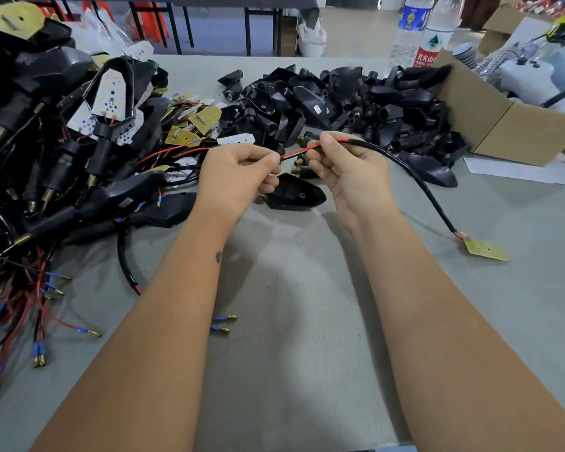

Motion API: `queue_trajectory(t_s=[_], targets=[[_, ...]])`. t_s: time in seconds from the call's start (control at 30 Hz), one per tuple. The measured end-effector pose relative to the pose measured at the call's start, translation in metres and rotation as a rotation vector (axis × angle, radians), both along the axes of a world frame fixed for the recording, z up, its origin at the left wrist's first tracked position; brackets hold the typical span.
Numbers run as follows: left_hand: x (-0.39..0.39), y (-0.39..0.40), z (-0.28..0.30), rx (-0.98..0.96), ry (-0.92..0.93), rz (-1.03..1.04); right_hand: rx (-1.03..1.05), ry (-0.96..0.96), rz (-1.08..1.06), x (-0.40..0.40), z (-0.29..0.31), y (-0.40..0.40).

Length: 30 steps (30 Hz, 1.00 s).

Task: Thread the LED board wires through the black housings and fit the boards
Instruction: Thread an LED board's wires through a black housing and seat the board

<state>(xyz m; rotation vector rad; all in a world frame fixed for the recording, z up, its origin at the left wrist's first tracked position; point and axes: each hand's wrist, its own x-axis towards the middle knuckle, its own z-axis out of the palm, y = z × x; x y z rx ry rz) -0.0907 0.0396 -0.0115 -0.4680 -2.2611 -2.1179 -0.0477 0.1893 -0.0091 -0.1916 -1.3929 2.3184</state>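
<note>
Grey counter (307, 321) in a cluttered workshop, heaped on the left with finished black housings trailing red and black leads (62, 158), at the back with a spread of empty black housings (356, 102), a cardboard box (509, 125) and two water bottles (428, 31) beyond. Left hand (238, 177) pinching the free end of the red and black wire pair (299, 152) between thumb and forefinger; right hand (343, 164) curled round the same pair a little further along, just where the black sleeve (415, 177) begins. Sleeve arcing away to the right and down to the yellow LED board (485, 250), lying flat on the counter well apart from both hands. One empty housing (294, 194) on the counter directly below and between the hands, untouched, not yet threaded. Judged stage: straightening the wire tips before feeding them into that housing. Likely trouble from here: the two thin wires splaying apart or kinking at the entry hole if not kept together; the board dragging across the counter and snagging loose parts if pulled fast; strain on the solder joints at the board from a sharp tug; the housing sliding away with no hand steadying it.
</note>
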Motion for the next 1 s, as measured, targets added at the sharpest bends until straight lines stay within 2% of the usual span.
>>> queue_trajectory(t_s=[0.2, 0.3, 0.37, 0.4, 0.47, 0.5, 0.57, 0.63, 0.8, 1.0], targets=[[-0.001, 0.001, -0.002, 0.132, -0.09, -0.057, 0.347, -0.088, 0.035, 0.002, -0.002, -0.001], [-0.002, 0.001, -0.002, 0.116, -0.076, -0.055, 0.353, -0.083, 0.031, 0.001, -0.002, -0.003], [-0.004, -0.003, -0.004, -0.024, 0.02, 0.016, 0.312, -0.077, 0.001, 0.0, -0.002, -0.003], [-0.006, -0.007, -0.005, -0.174, 0.108, 0.05, 0.279, -0.071, -0.014, 0.0, -0.002, -0.002], [-0.007, -0.013, -0.005, -0.501, 0.22, -0.006, 0.235, -0.058, -0.037, -0.001, -0.001, -0.001], [-0.006, -0.015, -0.004, -0.614, 0.212, -0.082, 0.234, -0.052, -0.043, -0.001, 0.0, -0.001], [-0.005, -0.014, -0.004, -0.743, 0.186, -0.191, 0.273, -0.045, -0.049, 0.0, 0.001, -0.002], [-0.006, -0.012, -0.004, -0.808, 0.25, -0.171, 0.35, -0.047, -0.053, 0.0, 0.0, -0.005], [-0.003, -0.01, -0.003, -0.837, 0.336, 0.004, 0.453, -0.027, -0.108, -0.001, 0.0, -0.007], [0.002, 0.002, -0.005, -0.672, 0.302, 0.237, 0.298, 0.056, -0.106, -0.003, 0.001, -0.009]])
